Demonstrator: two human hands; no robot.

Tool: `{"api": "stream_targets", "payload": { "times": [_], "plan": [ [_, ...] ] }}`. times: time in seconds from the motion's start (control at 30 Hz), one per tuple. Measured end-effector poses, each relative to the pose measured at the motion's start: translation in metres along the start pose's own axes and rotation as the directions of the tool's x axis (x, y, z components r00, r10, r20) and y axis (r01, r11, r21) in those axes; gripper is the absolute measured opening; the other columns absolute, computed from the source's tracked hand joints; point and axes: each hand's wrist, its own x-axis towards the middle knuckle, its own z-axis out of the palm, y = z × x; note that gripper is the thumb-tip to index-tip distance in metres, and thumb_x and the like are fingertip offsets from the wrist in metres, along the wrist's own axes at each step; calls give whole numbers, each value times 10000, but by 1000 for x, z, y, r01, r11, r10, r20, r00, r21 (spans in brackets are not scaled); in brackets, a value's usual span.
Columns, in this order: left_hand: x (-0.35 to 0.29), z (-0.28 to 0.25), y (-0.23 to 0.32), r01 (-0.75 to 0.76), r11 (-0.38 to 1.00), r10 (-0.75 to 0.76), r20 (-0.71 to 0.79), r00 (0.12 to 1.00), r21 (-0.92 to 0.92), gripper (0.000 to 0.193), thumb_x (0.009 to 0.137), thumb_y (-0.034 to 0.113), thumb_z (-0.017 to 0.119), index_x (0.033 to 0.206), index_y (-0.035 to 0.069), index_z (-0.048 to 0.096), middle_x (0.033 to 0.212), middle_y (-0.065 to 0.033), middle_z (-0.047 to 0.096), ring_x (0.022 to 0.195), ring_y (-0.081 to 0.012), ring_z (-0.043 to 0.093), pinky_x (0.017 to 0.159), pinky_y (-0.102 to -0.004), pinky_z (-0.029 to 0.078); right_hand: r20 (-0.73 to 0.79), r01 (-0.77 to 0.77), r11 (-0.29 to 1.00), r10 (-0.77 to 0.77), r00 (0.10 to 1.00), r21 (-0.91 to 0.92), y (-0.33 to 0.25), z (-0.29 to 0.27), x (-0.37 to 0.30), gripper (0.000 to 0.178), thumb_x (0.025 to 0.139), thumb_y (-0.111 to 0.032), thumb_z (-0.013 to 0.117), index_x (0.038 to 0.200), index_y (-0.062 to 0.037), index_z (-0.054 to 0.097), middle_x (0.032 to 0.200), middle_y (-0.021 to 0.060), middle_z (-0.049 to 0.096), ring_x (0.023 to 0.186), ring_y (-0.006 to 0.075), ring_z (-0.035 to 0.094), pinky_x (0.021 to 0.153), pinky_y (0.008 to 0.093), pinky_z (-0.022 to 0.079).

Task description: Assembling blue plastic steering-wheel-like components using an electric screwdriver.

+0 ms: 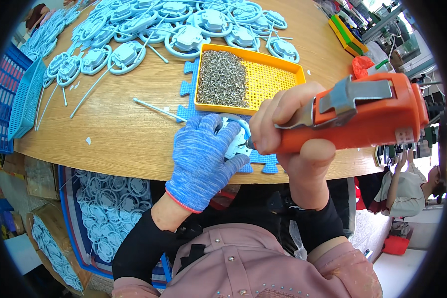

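Observation:
My left hand [203, 156], in a blue knitted glove, is closed around a light-blue plastic steering-wheel-shaped part [237, 147] and steadies it on a blue foam mat [268, 161]. A thin rod [159, 109] sticks out from that part to the left. My bare right hand [293, 134] grips an orange electric screwdriver [367, 111] with a metal clip. Its bit points left and meets the part; whether a screw sits under the tip I cannot tell. Just beyond my hands stands a yellow tray [275, 79] with many small screws [221, 77] heaped in its left half.
Many similar light-blue parts [186, 39] lie piled across the far side of the wooden table [119, 136]. Blue baskets [27, 102] stand at the left edge. Below the table, a blue-rimmed bin [109, 213] holds more parts. Another person [407, 191] is off to the right.

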Motion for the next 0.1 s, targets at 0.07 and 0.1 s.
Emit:
{"api": "stream_targets", "payload": {
  "times": [0.07,0.1],
  "plan": [
    [0,1,0,3,998,-5,27,1000,57,489,599,294,802,1024,103,653,988,-107,564,933,-296,548,774,-421,451,28,-9,1000,10,1000,-9,1,-1,-1,652,757,-649,627,936,-45,462,609,45,516,540,152,519,513,280,444],
    [0,0,0,14,998,-17,42,999,66,487,608,305,797,1035,119,655,995,-106,567,941,-300,546,780,-425,449,28,-10,1000,10,1000,-12,0,-1,-1,652,757,-649,627,936,-45,462,609,45,516,540,152,519,513,280,444]
  ]
}}
